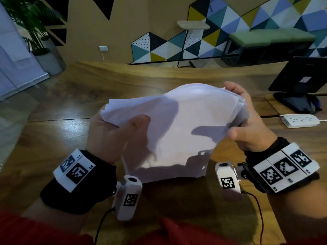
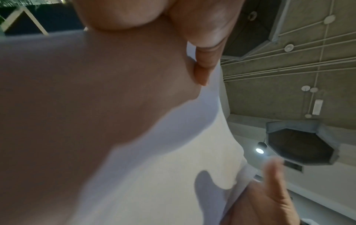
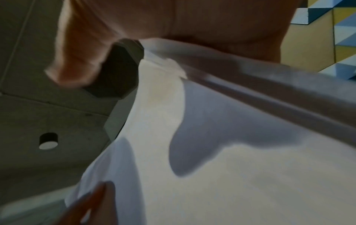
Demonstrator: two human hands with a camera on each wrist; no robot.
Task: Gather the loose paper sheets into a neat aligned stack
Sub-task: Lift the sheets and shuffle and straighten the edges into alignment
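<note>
The left hand [image 1: 109,133] and right hand [image 1: 247,121] grip opposite sides of the paper sheets [image 1: 173,131], standing them on the wooden table [image 1: 62,131]. Probably this lets the uneven edges be tapped level.

Close and blurred across the top, the right hand [image 3: 192,21], thumb [image 3: 77,60] curved down at the left, upper edge of the white paper sheets [image 3: 231,175] pinched under the palm. Sheets filling the lower right, slightly fanned along their upper edge, dark shadows across them. Fingertips [image 3: 96,201] of the other hand against the lower left edge; grey ceiling [image 3: 38,91] with a round lamp [image 3: 48,141] behind.
</note>
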